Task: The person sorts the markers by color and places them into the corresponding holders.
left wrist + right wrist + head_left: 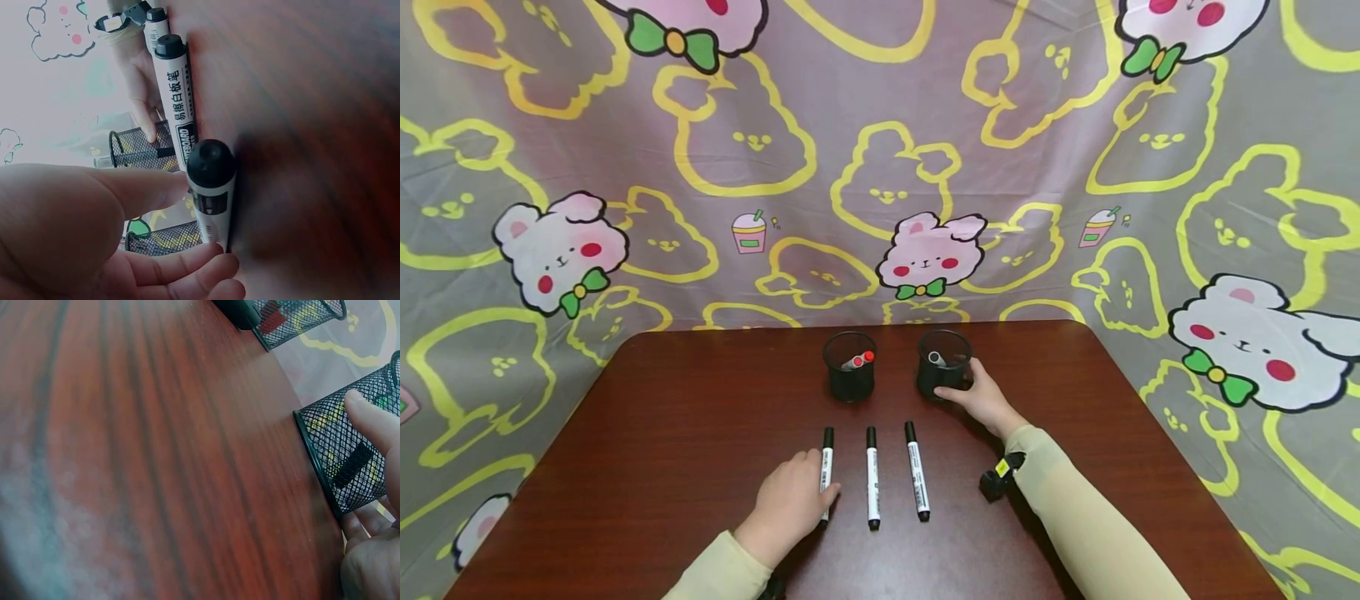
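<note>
Thumb and fingers of my left hand (790, 500) are on either side of the leftmost whiteboard marker (827, 454), pinching it as it lies on the table. Its black end (211, 164) points at the camera in the left wrist view. My right hand (985, 402) grips the right black mesh pen holder (928, 382), thumb on the near side and fingers around the far right side. A black-ended marker (936, 358) stands inside that holder. To its left is a second mesh pen holder (850, 387) with red-ended markers (863, 360) in it.
Two more whiteboard markers, a middle one (872, 479) and a right one (917, 473), lie between my hands, black caps away from me. The brown table (700, 400) ends at a patterned cloth (820, 200) behind the pen holders.
</note>
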Tool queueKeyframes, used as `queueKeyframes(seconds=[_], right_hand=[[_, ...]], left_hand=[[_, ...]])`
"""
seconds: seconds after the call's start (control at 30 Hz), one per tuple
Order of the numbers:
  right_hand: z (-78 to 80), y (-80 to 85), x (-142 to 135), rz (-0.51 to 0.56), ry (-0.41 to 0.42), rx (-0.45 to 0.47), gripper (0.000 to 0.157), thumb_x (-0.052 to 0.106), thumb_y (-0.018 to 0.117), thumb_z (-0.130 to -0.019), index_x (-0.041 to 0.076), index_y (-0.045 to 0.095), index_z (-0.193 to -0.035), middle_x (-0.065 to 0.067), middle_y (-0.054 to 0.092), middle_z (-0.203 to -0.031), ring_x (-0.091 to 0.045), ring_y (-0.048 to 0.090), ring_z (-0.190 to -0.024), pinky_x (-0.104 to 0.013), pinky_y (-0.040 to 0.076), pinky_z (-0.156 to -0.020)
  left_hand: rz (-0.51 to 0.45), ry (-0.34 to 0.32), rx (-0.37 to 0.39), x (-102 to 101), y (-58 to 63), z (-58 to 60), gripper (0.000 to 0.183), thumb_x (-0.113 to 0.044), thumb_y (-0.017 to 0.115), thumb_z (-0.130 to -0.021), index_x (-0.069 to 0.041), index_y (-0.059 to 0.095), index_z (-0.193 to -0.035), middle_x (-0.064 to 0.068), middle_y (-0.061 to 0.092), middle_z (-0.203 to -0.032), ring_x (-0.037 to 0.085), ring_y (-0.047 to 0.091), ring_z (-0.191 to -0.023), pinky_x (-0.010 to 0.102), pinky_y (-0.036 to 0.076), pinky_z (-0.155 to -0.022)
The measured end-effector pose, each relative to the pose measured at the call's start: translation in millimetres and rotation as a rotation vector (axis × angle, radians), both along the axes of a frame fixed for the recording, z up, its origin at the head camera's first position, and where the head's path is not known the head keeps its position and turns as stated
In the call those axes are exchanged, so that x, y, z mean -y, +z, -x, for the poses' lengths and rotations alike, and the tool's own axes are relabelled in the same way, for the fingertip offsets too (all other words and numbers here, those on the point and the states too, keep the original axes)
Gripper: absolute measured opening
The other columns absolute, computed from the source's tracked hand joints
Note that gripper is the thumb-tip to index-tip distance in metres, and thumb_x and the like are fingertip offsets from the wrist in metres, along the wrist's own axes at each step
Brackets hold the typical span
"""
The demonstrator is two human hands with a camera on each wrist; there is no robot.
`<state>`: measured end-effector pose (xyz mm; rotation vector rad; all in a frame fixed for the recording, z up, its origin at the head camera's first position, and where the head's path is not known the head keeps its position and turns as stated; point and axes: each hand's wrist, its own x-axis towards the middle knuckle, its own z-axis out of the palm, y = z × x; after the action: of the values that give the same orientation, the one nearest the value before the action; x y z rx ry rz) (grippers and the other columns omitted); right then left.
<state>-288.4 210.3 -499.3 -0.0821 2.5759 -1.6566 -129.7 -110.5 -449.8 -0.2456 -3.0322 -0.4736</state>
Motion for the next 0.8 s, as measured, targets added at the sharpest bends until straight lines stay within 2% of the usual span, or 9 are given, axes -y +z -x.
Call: queueKeyframes(seconds=[0.27, 0.8], right_hand=[[0.4, 0.6, 0.3, 0.007, -0.006, 0.0, 0.078, 0.029, 0.086, -0.086, 0.011, 0.042, -0.147, -0.019, 0.056, -0.143, -0.035, 0.052, -0.135, -0.051, 0.044, -0.108], [2.3, -1.2, 0.4, -0.01, -0.011, -0.008, 0.079, 0.03, 0.086, -0.086, 0.01, 0.041, -0.148, -0.02, 0.056, -0.141, -0.035, 0.052, -0.133, -0.05, 0.044, -0.107]], left_hand=[[0.019, -0.005, -0.022, 1.1, -5.8, -3.4, 0.04, -0.03, 0.087, -0.08, 0.0, 0.063, -0.092, 0.009, 0.059, -0.075, 0.031, 0.064, -0.065, 0.045, 0.053, -0.059], [0.077, 0.009, -0.004, -2.3, -6.5, -8.9, 0.039, -0.031, 0.085, -0.082, -0.001, 0.06, -0.086, 0.007, 0.055, -0.068, 0.026, 0.06, -0.058, 0.043, 0.051, -0.052]])
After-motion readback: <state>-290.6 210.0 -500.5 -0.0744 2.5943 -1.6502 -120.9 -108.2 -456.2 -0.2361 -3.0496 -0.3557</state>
